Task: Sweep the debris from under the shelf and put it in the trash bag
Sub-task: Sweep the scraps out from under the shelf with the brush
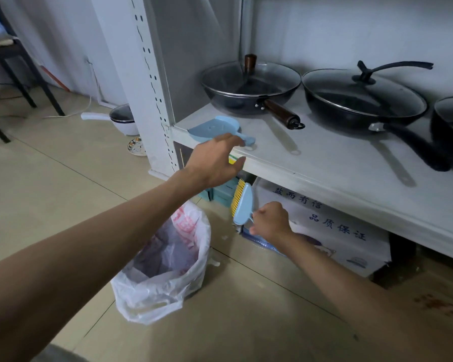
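A light blue dustpan (215,128) lies on the front left corner of the white shelf (311,163). My left hand (215,160) hovers just in front of it with relaxed fingers, close to the dustpan's handle; contact is unclear. My right hand (271,222) grips the handle of a small blue hand brush (242,202) with yellow bristles, held upright below the shelf edge. A white plastic trash bag (168,262) with red print stands open on the tiled floor beneath my left forearm. Small white scraps (224,237) lie on the floor beside it.
Three lidded pans (251,84) stand on the shelf. Under the shelf sit a white printed carton (332,231) and teal boxes (220,194). The shelf's upright post (152,95) rises at left, with a small white pot (123,121), a patterned bowl (137,147) and a chair (21,66) beyond.
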The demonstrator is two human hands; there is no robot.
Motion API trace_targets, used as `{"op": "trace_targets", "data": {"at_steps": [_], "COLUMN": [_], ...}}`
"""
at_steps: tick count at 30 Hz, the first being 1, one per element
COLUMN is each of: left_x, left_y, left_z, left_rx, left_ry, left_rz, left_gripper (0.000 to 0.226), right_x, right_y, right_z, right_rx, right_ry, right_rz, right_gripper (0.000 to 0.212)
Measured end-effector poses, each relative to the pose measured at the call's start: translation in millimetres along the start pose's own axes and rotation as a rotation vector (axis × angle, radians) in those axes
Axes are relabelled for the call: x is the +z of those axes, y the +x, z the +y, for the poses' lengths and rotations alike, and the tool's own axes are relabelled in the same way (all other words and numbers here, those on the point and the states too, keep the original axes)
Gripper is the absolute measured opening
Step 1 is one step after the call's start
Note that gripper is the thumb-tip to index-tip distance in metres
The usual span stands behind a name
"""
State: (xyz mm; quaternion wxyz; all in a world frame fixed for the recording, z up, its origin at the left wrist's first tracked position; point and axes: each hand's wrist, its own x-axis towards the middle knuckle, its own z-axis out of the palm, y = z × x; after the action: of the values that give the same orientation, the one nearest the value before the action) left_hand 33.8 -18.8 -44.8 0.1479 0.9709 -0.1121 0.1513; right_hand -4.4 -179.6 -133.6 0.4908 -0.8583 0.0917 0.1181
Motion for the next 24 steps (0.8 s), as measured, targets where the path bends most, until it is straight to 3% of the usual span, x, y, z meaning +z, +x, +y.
{"op": "trace_targets", "data": {"at_steps": [1,5,8,11,16,24], "left_x": [5.8,31.1,47.4,61.1,70.8,85.6], "left_y": [3.5,13.4,20.4,28.6,43.4,65.5], "left_z": [3.8,17.0,15.0,1.3,-16.0,-32.9], "left_rx": [0.044,0.163,0.154,0.130,0.172,0.216], "left_ry": [-0.007,-0.039,-0.057,-0.083,-0.072,-0.051], "left_rz": [-0.002,-0.057,-0.103,-0.116,-0.144,-0.206], "left_gripper": [0.041,0.039,0.038,0.041,0.058,0.075], "right_x": [4.3,16.1,22.9,32.2,47.5,67.2], "right_y": [4.3,26.0,35.2,42.0,59.0,72.6], "right_z": [0.8,8.0,12.5,18.7,28.6,34.9], "right_rx": [-0.005,0.023,0.045,0.054,0.059,0.049], "right_ry": [0.006,-0.017,-0.029,-0.005,0.023,-0.038], "right_rz": [0.021,0.030,0.022,0.030,0.038,0.040], "right_gripper": [0.006,0.007,0.023,0.006,0.023,0.019]}}
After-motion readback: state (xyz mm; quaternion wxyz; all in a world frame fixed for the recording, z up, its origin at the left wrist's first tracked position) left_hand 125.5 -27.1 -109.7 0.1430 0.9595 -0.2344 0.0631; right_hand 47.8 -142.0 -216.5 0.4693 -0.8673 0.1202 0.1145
